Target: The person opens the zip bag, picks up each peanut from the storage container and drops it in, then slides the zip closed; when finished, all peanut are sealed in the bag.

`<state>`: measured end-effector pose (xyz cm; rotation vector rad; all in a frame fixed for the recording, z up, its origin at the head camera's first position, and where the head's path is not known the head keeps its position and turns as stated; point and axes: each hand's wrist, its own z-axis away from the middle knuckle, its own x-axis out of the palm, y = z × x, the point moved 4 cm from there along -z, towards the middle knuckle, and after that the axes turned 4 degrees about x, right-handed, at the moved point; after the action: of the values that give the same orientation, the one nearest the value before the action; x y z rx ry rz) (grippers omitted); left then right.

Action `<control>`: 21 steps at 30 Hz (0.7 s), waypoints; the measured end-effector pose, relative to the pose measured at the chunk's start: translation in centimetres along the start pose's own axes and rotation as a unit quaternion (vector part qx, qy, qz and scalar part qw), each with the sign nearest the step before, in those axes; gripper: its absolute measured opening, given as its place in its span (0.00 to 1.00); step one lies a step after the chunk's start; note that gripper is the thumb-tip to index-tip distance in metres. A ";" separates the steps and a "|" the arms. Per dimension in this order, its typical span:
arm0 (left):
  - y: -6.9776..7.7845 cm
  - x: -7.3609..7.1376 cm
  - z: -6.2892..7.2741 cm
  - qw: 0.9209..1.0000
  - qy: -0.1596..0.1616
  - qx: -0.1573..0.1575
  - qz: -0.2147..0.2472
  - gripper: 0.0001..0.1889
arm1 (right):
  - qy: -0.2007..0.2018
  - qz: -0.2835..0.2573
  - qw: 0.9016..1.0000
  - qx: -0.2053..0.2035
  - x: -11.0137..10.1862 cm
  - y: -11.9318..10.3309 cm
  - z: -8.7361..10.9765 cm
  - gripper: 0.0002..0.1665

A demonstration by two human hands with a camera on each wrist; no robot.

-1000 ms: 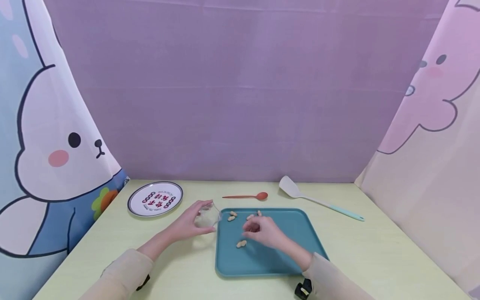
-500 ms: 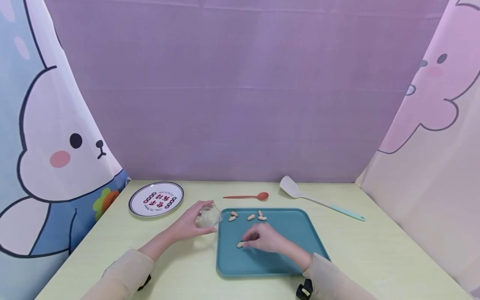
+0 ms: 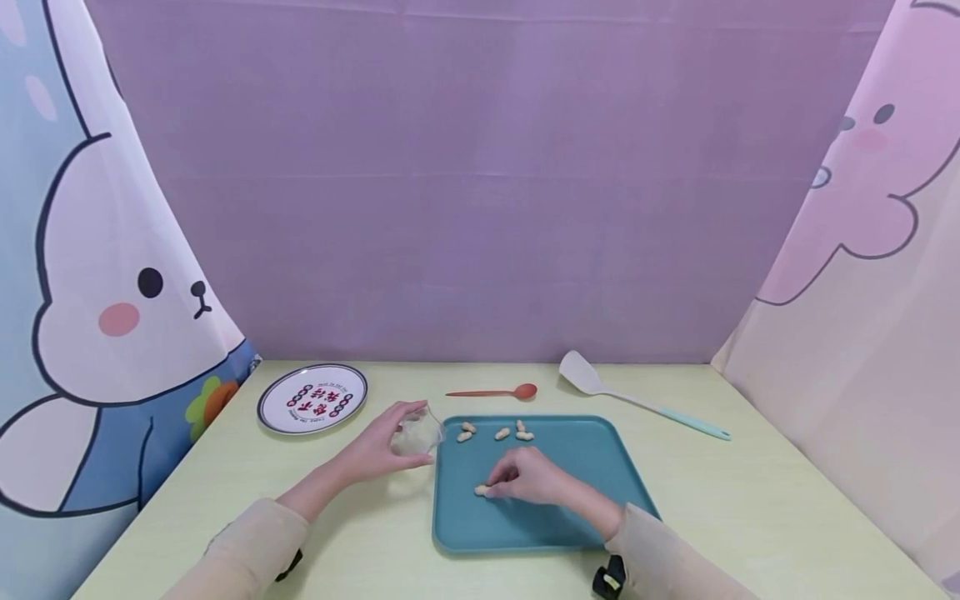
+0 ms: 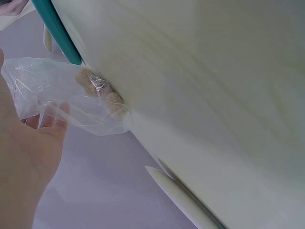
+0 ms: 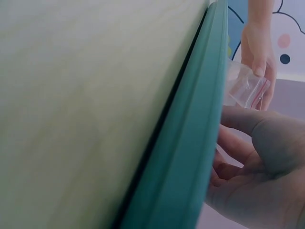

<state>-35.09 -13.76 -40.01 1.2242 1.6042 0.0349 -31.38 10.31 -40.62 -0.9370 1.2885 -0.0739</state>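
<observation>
My left hand (image 3: 378,446) holds a clear zip bag (image 3: 416,435) at the left edge of the blue-green tray (image 3: 540,529), its mouth spread toward the tray. In the left wrist view, several peanuts (image 4: 86,82) lie at the bottom of the bag. Low over the tray, my right hand (image 3: 531,475) pinches a peanut (image 3: 480,490) between thumb and fingertips. In the right wrist view the tray's rim (image 5: 190,119) hides those fingertips. Several more peanuts (image 3: 502,434) are spread along the tray's back part.
A white plate (image 3: 273,408) with red lettering sits at the back left. Behind the tray lies an orange-red spoon (image 3: 522,392). To its right is a white spatula (image 3: 577,372) with a light green handle end. A purple curtain (image 3: 480,208) closes off the table's back edge.
My right hand has come down and slightly nearer to me, onto the front peanut, uncovering the peanuts at the back. The left hand stays in place with the zip bag.
</observation>
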 end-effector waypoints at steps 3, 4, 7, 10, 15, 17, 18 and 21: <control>0.0 0.0 -0.1 1.000 0.001 0.002 0.000 0.44 | 0.005 0.012 1.000 -0.004 -0.1 0.0 0.0 0.05; 0.0 0.0 -0.1 1.000 0.002 0.003 -0.001 0.44 | 0.005 0.014 1.000 -0.002 -0.2 0.0 0.1 0.05; -0.2 0.1 -0.1 1.000 0.003 0.003 -0.004 0.44 | 0.003 0.021 1.000 0.006 -0.2 0.1 0.1 0.04; -0.4 0.2 -0.1 1.000 0.004 0.007 -0.009 0.44 | -0.002 0.018 1.000 0.015 -0.3 0.2 0.2 0.05; -0.6 0.2 0.0 1.000 0.008 0.010 -0.012 0.44 | -0.004 0.001 1.000 0.023 -0.5 0.6 0.4 0.04; -0.7 0.3 0.0 1.000 0.009 0.011 -0.014 0.44 | -0.002 0.000 1.000 0.027 -0.7 0.8 0.5 0.04; -0.7 0.3 0.1 1.000 0.010 0.011 -0.014 0.44 | 0.000 0.001 1.000 0.028 -0.9 0.9 0.5 0.04; -0.6 0.3 0.0 1.000 0.010 0.014 -0.014 0.44 | 0.007 0.001 1.000 0.027 -1.3 1.0 0.6 0.05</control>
<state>-35.49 -13.87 -40.59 1.2265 1.6432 0.0071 -31.71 12.02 -40.28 -0.8915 1.2941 -0.1134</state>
